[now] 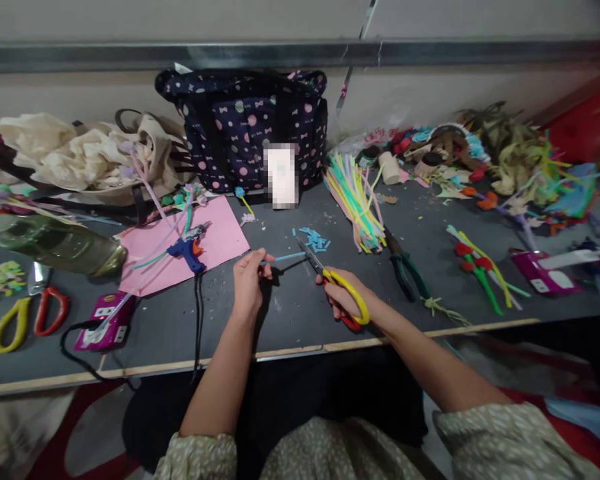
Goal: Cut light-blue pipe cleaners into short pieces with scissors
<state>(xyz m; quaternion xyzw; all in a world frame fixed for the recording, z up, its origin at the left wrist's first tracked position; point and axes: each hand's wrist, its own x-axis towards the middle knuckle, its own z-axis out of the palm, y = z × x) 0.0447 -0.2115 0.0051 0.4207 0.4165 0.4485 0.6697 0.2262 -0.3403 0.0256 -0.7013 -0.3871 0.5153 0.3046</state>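
Note:
Between the fingers of my left hand [250, 277] is a thin blue pipe cleaner [291, 257], its free end pointing right. My right hand [347, 293] grips scissors [357, 300] with one yellow and one red handle. Their blades meet the pipe cleaner near its free end; whether they are fully closed on it I cannot tell. Just beyond the blades lies a small pile of short blue cut pieces [315, 239] on the dark table [280, 313].
Left are a pink sheet [220, 233], a blue glue gun [187, 253] with its cord, a purple box [110, 320], more scissors [10, 327] and a bottle [60, 247]. A patterned bag [250, 133] stands behind. Right lie bundled pipe cleaners [357, 207] and green-handled pliers [405, 267].

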